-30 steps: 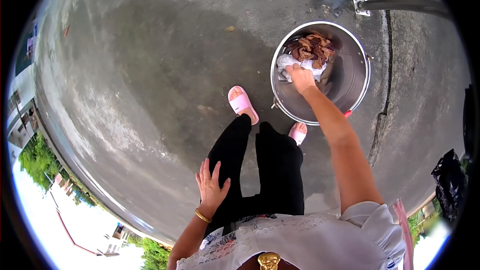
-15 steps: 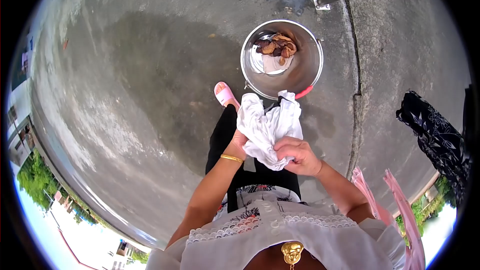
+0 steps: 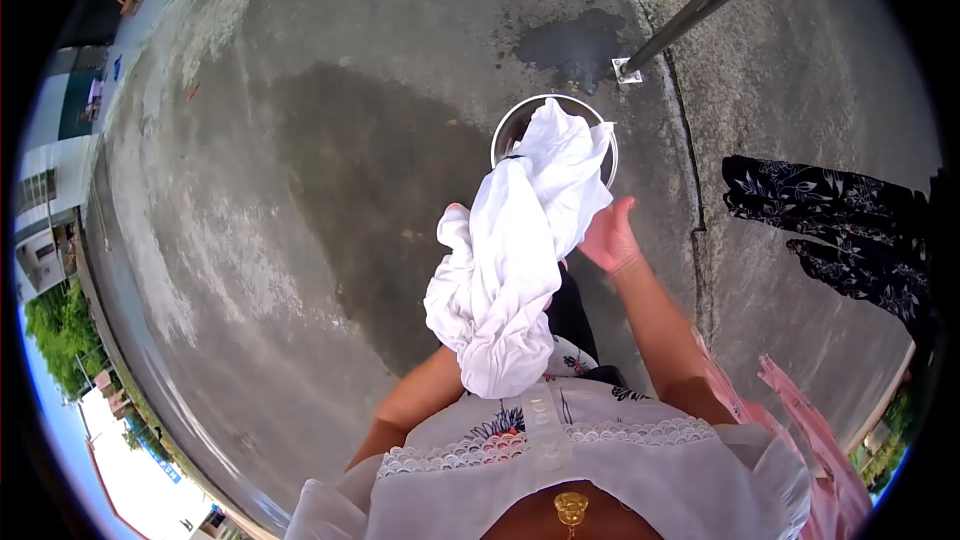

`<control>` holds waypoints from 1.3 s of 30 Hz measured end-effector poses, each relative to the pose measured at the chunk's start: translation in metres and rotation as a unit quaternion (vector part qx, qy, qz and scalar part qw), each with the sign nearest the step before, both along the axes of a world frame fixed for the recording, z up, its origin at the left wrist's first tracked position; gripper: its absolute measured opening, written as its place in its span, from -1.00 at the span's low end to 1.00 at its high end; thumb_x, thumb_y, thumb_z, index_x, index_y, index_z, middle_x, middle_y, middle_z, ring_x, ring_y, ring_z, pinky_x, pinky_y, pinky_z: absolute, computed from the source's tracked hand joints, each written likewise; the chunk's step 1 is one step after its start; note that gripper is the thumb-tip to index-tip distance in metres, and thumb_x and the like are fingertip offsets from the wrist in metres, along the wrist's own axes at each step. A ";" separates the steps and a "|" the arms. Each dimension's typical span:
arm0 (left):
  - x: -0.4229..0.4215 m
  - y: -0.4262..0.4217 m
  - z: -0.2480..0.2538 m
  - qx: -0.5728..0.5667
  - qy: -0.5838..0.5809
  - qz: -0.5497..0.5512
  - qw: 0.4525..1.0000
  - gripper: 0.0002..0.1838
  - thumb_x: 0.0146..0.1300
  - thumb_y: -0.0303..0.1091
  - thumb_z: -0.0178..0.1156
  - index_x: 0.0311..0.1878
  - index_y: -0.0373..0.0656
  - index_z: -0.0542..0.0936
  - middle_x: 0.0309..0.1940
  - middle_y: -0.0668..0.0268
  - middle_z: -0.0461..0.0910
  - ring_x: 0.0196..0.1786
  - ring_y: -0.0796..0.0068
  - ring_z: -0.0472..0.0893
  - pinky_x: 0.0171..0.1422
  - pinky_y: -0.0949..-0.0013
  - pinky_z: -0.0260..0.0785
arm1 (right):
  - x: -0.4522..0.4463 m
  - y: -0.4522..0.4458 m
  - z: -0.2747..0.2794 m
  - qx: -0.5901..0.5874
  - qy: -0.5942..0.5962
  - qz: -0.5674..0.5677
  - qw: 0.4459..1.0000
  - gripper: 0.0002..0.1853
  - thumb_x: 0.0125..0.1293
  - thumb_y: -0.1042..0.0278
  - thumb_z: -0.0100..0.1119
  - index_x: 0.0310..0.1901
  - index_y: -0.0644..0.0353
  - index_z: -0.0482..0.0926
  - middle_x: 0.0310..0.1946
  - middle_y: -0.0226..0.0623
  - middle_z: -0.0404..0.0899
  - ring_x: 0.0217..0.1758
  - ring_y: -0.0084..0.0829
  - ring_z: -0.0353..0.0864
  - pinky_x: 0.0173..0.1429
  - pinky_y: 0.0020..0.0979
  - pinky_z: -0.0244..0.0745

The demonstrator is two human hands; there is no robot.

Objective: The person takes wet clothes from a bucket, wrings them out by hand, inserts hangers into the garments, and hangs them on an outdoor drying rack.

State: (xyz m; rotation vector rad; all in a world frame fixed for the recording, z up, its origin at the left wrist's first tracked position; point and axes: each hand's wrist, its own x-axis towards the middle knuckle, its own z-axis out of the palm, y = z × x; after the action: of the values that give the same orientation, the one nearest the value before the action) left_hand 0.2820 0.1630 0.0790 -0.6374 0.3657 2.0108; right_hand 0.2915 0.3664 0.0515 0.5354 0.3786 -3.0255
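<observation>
Head view: the white cloth point(image 3: 500, 270) hangs bunched in front of the left hand point(image 3: 455, 207), which is mostly hidden so its grip cannot be told, and just beside the right hand point(image 3: 610, 238), palm spread, thumb out. Risk, as I judge it: with the right hand unclosed, loose folds could slip toward the ground point(image 3: 330, 240). Count: one white cloth, two hands; beyond them, one bucket point(image 3: 513, 128), one pole point(image 3: 690, 18).

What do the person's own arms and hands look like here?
Both forearms are bare below loose white sleeves. The right hand is ungloved, with no bracelet visible at its wrist. The left hand is mostly hidden, so its wrist cannot be judged.
</observation>
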 end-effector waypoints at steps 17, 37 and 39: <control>-0.188 -0.063 0.114 -0.068 0.166 -0.038 0.983 -0.62 0.25 -0.21 -0.06 0.05 -0.23 0.34 -0.08 0.19 0.48 -0.07 0.39 0.52 0.08 0.34 0.33 | -0.242 -0.106 0.105 0.838 -0.043 0.169 0.517 -0.47 -0.13 0.33 0.13 -0.04 0.27 0.29 -0.32 0.12 0.50 -0.14 0.05 0.46 -0.04 -0.20 0.37; -0.332 -0.069 0.176 -0.056 0.351 -0.082 0.931 -0.43 -0.03 -0.46 0.09 0.12 -0.28 0.22 -0.07 0.20 0.42 -0.12 0.39 0.51 0.04 0.36 0.35 | -0.358 -0.093 0.208 0.288 0.147 0.105 0.940 -0.79 -0.05 0.44 0.22 -0.36 0.16 0.40 -0.44 -0.39 0.44 -0.39 -0.58 0.42 -0.30 -0.53 0.38; -0.353 -0.048 0.166 -0.096 0.388 -0.102 0.911 -0.42 -0.05 -0.50 0.09 0.12 -0.28 0.20 -0.08 0.20 0.42 -0.13 0.41 0.51 0.02 0.37 0.35 | -0.377 -0.085 0.196 0.348 0.089 0.100 0.928 -0.83 -0.07 0.53 0.17 -0.40 0.18 0.41 -0.50 -0.44 0.43 -0.51 -0.62 0.39 -0.42 -0.57 0.34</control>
State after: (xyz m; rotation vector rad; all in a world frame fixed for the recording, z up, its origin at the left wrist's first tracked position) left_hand -0.0712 0.1154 0.2450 0.1274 1.0641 1.9614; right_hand -0.0858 0.2818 0.2474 0.2116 1.4408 -2.6738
